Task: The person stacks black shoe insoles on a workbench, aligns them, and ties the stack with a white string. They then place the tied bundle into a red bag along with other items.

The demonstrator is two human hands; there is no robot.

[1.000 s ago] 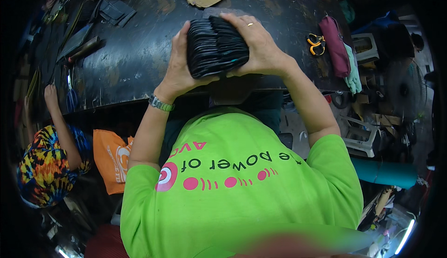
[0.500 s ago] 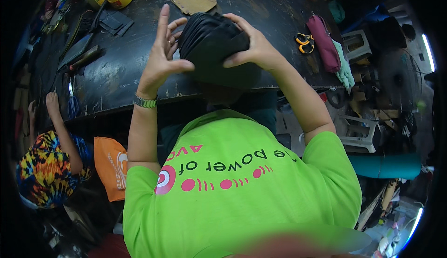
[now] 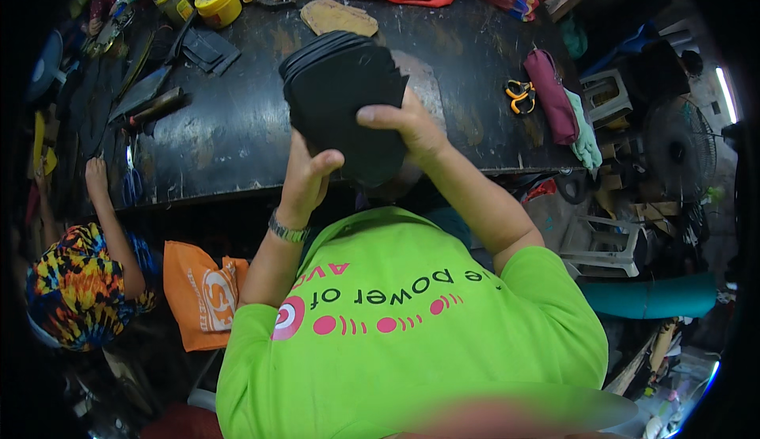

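Observation:
A thick stack of black sole-shaped sheets is held up over the front of the dark table. My right hand grips the stack's right side, its thumb across the top sheet and its fingers hidden behind. At the lower left, my left hand supports the stack from below, thumb up along the edge; its other fingers are mostly hidden. The sheets lie fanned slightly at the far left edge. Behind the stack, a tan sole-shaped piece lies on the table, with a greyish flat slab partly covered at the right.
Orange-handled pliers, a maroon pouch and a pale green glove lie at the right. Scissors, yellow tubs and black pieces are at the left, near another person's hand.
The stack has turned to show its broad face and shifted slightly left. My left hand has dropped from beside it to beneath its lower left edge; my right thumb now lies across it.

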